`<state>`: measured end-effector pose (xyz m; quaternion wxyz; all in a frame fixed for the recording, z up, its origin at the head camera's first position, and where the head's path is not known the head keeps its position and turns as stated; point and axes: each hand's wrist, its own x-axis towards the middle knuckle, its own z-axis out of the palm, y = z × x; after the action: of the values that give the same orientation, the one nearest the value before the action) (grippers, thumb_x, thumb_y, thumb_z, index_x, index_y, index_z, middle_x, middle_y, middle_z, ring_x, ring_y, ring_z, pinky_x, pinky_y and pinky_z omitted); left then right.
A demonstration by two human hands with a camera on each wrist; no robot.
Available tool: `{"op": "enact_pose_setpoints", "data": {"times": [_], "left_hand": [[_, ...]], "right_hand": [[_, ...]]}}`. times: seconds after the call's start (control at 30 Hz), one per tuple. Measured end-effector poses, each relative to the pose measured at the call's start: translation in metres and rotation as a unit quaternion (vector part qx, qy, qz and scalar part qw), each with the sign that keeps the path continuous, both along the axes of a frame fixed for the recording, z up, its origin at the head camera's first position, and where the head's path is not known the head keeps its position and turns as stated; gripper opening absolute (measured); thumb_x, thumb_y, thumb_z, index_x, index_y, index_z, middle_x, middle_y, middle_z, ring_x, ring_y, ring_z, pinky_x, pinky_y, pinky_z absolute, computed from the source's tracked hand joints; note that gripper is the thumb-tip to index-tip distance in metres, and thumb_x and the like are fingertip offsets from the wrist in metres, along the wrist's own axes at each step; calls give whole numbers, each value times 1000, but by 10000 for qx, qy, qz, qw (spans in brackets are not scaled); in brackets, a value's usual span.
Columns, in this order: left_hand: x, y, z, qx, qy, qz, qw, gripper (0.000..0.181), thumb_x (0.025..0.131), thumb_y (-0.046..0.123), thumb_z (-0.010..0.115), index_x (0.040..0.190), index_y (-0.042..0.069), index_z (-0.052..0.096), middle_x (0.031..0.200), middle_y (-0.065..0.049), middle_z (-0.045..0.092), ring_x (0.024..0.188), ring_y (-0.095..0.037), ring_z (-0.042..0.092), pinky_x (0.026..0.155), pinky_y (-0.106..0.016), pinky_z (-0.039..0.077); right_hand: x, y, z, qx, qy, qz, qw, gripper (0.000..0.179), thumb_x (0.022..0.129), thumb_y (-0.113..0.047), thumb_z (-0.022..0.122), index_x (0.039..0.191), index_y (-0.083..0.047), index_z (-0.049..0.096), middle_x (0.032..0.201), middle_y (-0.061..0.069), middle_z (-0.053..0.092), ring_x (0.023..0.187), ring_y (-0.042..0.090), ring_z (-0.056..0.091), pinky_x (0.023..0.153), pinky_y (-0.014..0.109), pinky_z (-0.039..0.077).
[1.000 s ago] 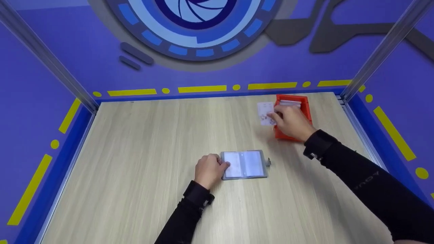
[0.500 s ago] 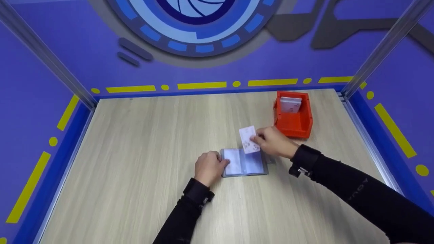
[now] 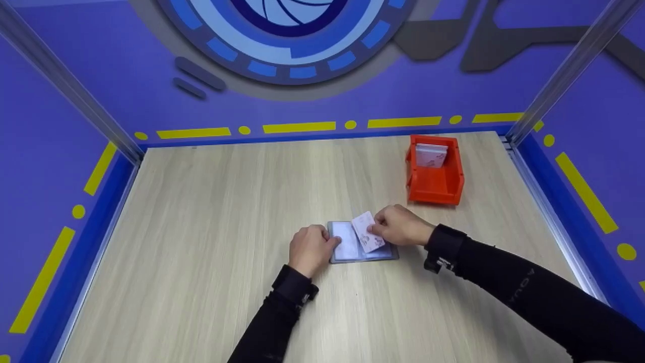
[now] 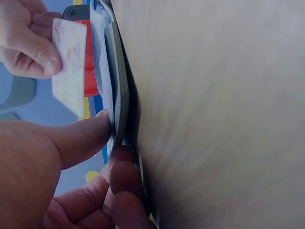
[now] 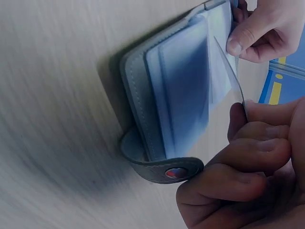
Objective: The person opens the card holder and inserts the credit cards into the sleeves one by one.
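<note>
A grey card holder (image 3: 341, 250) lies open on the table, its clear sleeves showing on both sides. My left hand (image 3: 310, 249) grips its left edge, thumb on top of the sleeve and fingers underneath, as the left wrist view shows. Between thumb and fingers my right hand (image 3: 403, 225) pinches a white card (image 3: 367, 233) with a small reddish print. The card is tilted and overlaps the right sleeve in the head view. In the right wrist view it appears almost edge-on above the sleeves (image 5: 186, 81). The holder's snap strap (image 5: 164, 171) sticks out beside my right fingers.
A red bin (image 3: 436, 189) stands at the back right of the wooden table (image 3: 216, 201). Several more cards (image 3: 431, 156) stand upright against its far end. Blue panels (image 3: 126, 75) with yellow markings enclose the table at the back and sides.
My right hand has carried the card from the red bin toward me and left, over the card holder's right side. The left hand has kept its grip on the holder.
</note>
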<state>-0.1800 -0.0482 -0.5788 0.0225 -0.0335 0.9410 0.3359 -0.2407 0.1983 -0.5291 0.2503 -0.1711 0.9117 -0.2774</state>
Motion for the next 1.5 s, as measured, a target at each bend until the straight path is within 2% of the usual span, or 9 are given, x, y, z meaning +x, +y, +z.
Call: {"op": "enact_pose_setpoints", "data": {"times": [0.33,0.7,0.97,1.23,1.5], "left_hand": [[0,1,1,66,-62,-3,10000,38,96,36,86,73,17,63,72,6,58,65,-14,53,62,-31,38],[0,0,2,55,-12,-82,10000,39,96,35,86,71,17,61,69,7,55,64,-13,52,60,-31,38],[0,0,1,39,28,-53,10000,39,94,36,87,71,18,61,70,6,57,65,-15,53,61,-32,39],[0,0,2,48,-17,-60,10000,39,95,36,86,73,17,61,71,6,57,64,-14,53,60,-31,39],[0,0,2,59,-53,-34,10000,39,96,35,86,72,17,61,70,6,55,64,-13,51,59,-31,37]], "right_hand": [[2,-5,-9,117,-26,113,9999,45,106,-26,72,66,-20,54,61,-7,47,60,11,48,59,28,35],[-3,-11,-10,370,-321,-101,9987,41,106,-30,71,69,-18,60,61,-6,45,61,14,47,59,29,33],[-9,-10,-6,588,-467,-49,9972,39,108,-32,70,72,-17,63,62,-5,45,62,16,48,60,30,33],[-10,-13,-7,454,-436,87,9980,40,107,-31,70,71,-18,59,63,-5,46,62,15,49,60,30,35],[-13,-11,-13,238,-310,169,9991,43,106,-32,72,68,-19,57,61,-7,43,60,13,46,59,28,31]]}}
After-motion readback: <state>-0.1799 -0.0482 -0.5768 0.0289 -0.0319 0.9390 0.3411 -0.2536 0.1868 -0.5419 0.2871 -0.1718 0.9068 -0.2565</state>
